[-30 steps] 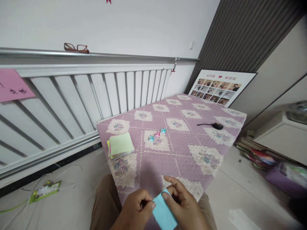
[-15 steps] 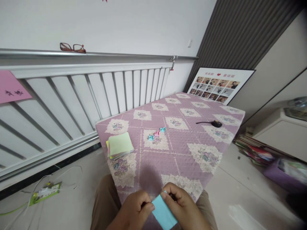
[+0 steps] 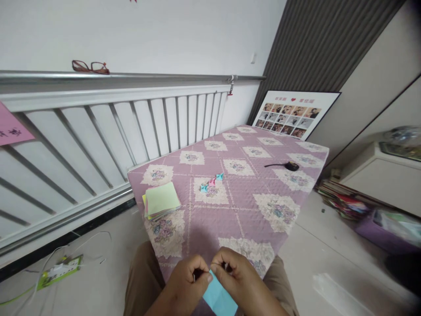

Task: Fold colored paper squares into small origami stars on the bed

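A folded piece of light blue paper (image 3: 221,297) is pinched between both hands at the near edge of the table. My left hand (image 3: 189,281) grips its upper left edge between thumb and finger. With thumb and forefinger, my right hand (image 3: 238,276) holds the top corner, close beside the left fingertips. Creases run across the paper, and its lower end points down towards my lap. Farther up the cloth lie three small folded paper pieces: a blue one (image 3: 204,188), a pink one (image 3: 212,181) and another blue one (image 3: 219,176).
A stack of coloured paper sheets (image 3: 162,199) lies on the left of the flowered tablecloth (image 3: 210,224). A black tape measure (image 3: 291,166) rests at the right. A photo board (image 3: 292,115) leans at the back. Left are a white radiator (image 3: 164,127) and a power strip (image 3: 61,271) on the floor.
My right hand has moved left along the paper, so both hands' fingertips are now closer together at its top corner. The view has shifted slightly right.
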Demonstrator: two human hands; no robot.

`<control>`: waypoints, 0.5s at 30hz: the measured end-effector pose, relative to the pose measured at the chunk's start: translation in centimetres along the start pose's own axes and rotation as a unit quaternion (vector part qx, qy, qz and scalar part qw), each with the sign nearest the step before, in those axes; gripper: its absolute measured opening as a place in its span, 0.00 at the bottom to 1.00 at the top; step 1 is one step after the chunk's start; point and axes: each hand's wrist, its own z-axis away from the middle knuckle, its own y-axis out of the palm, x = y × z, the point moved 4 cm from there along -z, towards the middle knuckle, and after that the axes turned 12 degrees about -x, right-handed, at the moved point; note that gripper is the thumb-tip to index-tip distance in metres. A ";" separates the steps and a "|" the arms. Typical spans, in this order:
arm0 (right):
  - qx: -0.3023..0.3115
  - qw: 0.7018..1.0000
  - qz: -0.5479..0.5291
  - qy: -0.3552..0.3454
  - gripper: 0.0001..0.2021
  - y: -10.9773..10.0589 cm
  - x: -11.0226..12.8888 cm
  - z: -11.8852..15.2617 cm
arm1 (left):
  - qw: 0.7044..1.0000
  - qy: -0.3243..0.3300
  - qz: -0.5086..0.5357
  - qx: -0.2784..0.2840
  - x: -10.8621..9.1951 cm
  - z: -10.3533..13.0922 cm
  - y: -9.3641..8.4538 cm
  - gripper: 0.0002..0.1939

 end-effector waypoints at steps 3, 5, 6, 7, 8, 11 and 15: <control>0.037 0.999 0.027 -0.024 0.08 0.1 0.5 0.1 | 0.999 0.014 -0.009 0.035 -0.4 0.2 0.0 0.02; 0.051 0.998 0.015 -0.020 0.09 -0.2 0.5 0.0 | 0.998 0.020 -0.008 0.052 -0.6 0.2 0.0 0.02; 0.048 0.999 -0.011 -0.009 0.08 -0.5 0.3 -0.1 | 0.999 0.020 -0.003 0.049 -0.6 0.1 0.0 0.03; 0.037 0.998 -0.049 0.008 0.08 -1.0 0.0 -0.2 | 0.999 0.018 0.008 0.037 -0.5 0.0 0.0 0.04; 0.017 0.994 -0.099 0.030 0.10 -1.5 -0.5 -0.3 | 0.999 0.014 0.025 0.018 -0.2 -0.2 -0.1 0.06; -0.084 0.957 -0.256 0.110 0.23 -2.9 -2.8 0.0 | 0.991 -0.019 0.120 -0.062 1.1 -0.8 -0.2 0.11; -0.140 0.891 -0.399 0.168 0.31 -0.8 -5.5 1.5 | 0.946 -0.065 0.281 -0.151 2.9 -1.4 0.4 0.20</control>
